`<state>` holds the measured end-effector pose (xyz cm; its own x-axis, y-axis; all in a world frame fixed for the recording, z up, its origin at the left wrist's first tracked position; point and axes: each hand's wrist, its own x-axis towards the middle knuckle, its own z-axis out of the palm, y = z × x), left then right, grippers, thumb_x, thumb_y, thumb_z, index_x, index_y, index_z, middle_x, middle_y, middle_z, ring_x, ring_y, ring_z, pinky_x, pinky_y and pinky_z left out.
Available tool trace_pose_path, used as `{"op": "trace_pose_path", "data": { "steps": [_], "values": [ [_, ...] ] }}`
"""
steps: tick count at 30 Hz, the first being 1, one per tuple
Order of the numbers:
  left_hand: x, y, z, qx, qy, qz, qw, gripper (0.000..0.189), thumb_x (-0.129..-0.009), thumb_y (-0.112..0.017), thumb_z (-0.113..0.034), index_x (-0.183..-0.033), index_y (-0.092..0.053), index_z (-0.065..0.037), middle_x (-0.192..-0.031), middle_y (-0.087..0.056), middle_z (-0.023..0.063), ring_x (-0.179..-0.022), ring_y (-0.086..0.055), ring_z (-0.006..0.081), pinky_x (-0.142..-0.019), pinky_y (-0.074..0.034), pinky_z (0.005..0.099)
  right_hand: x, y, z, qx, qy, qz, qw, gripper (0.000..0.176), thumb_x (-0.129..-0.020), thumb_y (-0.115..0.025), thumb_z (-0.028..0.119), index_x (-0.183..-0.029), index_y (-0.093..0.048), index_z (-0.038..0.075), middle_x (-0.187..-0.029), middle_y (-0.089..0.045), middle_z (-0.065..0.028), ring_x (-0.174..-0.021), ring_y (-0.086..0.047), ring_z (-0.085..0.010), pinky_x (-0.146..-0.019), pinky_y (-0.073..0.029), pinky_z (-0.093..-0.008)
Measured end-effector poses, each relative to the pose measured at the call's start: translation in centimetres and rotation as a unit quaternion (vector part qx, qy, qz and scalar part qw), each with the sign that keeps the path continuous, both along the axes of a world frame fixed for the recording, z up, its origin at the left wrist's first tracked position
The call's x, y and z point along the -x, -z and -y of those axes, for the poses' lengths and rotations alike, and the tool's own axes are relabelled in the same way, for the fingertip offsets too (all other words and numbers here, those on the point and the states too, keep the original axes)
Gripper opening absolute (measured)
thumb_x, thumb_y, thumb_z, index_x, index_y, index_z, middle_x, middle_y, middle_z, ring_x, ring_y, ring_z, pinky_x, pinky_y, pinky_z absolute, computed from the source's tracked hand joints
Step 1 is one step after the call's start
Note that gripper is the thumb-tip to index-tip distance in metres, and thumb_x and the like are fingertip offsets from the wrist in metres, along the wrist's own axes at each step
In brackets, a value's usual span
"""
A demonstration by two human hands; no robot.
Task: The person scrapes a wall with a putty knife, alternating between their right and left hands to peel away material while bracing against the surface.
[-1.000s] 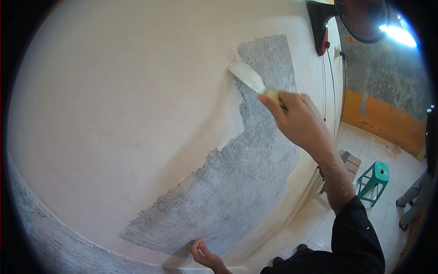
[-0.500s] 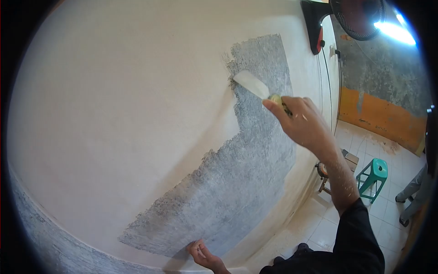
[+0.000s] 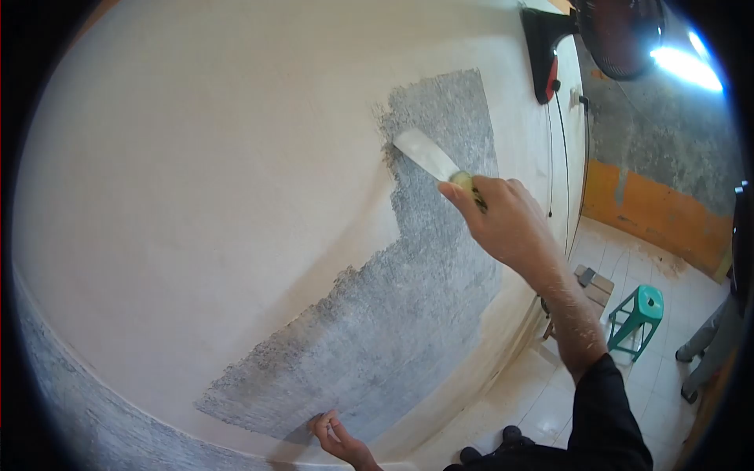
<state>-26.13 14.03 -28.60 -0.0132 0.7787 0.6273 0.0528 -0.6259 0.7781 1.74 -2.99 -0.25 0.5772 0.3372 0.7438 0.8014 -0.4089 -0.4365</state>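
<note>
White-coated wall [image 3: 196, 196] with ragged-edged grey patch [image 3: 345, 353]. Putty knife [image 3: 424, 153] over patch's upper part: long axis diagonal, blade pointing upper left, tip near ragged left edge. Right hand [image 3: 506, 224] clasping handle [image 3: 463, 184], lower right. Left hand [image 3: 338, 441] at patch's lower edge, fingers curled; whether gripping anything, cannot tell. Beyond: green plastic stool [image 3: 640, 318], tiled floor [image 3: 550, 400].
</note>
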Motion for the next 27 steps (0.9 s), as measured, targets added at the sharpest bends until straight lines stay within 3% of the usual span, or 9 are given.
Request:
{"op": "trace_pose_path", "data": {
  "steps": [3,4,6,8,10,16,27],
  "values": [
    [0.2,-0.5,0.0,-0.004,-0.013,-0.017,1.0,0.018,-0.093,-0.051,-0.014,-0.089,-0.058,0.002,-0.094,-0.052,0.0087,-0.095,-0.048,0.0223,-0.089,-0.039,0.035,0.7,-3.2,0.6,-0.013,-0.014,-0.048,0.999,0.057,-0.099,-0.051,0.047,-0.08,-0.066,-0.004,-0.053,-0.055,-0.011,-0.047,-0.052,-0.0187,-0.049,-0.041,-0.0373],
    [-0.3,-0.5,0.0,-0.003,-0.016,-0.016,1.0,0.018,-0.093,-0.05,-0.014,-0.089,-0.058,0.002,-0.093,-0.052,0.0087,-0.095,-0.048,0.0223,-0.089,-0.038,0.0352,-0.1,-3.3,1.2,0.038,-0.038,-0.122,0.991,0.055,-0.1,-0.048,0.047,-0.081,-0.067,-0.002,-0.059,-0.06,-0.0142,-0.055,-0.062,-0.0269,-0.057,-0.049,-0.0413],
    [0.9,-0.2,0.2,0.014,-0.018,-0.03,0.999,0.019,-0.094,-0.05,-0.015,-0.09,-0.058,0.002,-0.096,-0.052,0.0103,-0.097,-0.048,0.0242,-0.09,-0.038,0.0379,0.0,-0.7,0.8,0.021,-0.028,-0.107,0.994,0.054,-0.1,-0.048,0.046,-0.081,-0.067,-0.002,-0.058,-0.059,-0.0135,-0.054,-0.061,-0.0274,-0.056,-0.048,-0.042],
    [0.3,0.0,0.1,0.034,-0.011,-0.022,0.999,0.019,-0.094,-0.051,-0.015,-0.093,-0.06,0.001,-0.102,-0.053,0.0136,-0.102,-0.049,0.0278,-0.092,-0.038,0.0431,-0.4,-1.4,0.0,-0.01,-0.025,-0.055,0.998,0.053,-0.1,-0.049,0.045,-0.081,-0.067,-0.002,-0.056,-0.059,-0.0127,-0.052,-0.061,-0.0279,-0.055,-0.048,-0.0424],
    [0.3,-0.3,0.1,0.007,-0.026,-0.035,0.999,0.018,-0.094,-0.049,-0.014,-0.093,-0.06,0.001,-0.097,-0.052,0.0097,-0.098,-0.049,0.0237,-0.091,-0.038,0.0382,-0.6,-3.3,-1.6,-0.054,-0.022,-0.001,0.998,0.051,-0.1,-0.05,0.043,-0.081,-0.067,-0.001,-0.055,-0.059,-0.0118,-0.05,-0.06,-0.0285,-0.054,-0.048,-0.0426],
    [0.4,-0.1,0.1,0.005,-0.013,-0.021,1.0,0.018,-0.093,-0.049,-0.014,-0.095,-0.06,0.0,-0.096,-0.053,0.0078,-0.096,-0.049,0.0207,-0.091,-0.038,0.0345,0.8,-1.9,-0.9,0.015,-0.024,-0.046,0.999,0.05,-0.1,-0.05,0.042,-0.079,-0.067,0.0,-0.053,-0.058,-0.0113,-0.051,-0.062,-0.0277,-0.052,-0.049,-0.0393],
    [0.7,-0.5,0.4,0.01,-0.012,-0.024,1.0,0.02,-0.091,-0.051,-0.014,-0.095,-0.061,0.002,-0.093,-0.052,0.0076,-0.094,-0.049,0.0208,-0.088,-0.038,0.0335,0.0,-1.6,0.5,0.021,-0.043,-0.064,0.997,0.052,-0.1,-0.05,0.045,-0.082,-0.067,0.0,-0.056,-0.06,-0.0106,-0.049,-0.057,-0.0223,-0.053,-0.046,-0.0379]
  ]
}}
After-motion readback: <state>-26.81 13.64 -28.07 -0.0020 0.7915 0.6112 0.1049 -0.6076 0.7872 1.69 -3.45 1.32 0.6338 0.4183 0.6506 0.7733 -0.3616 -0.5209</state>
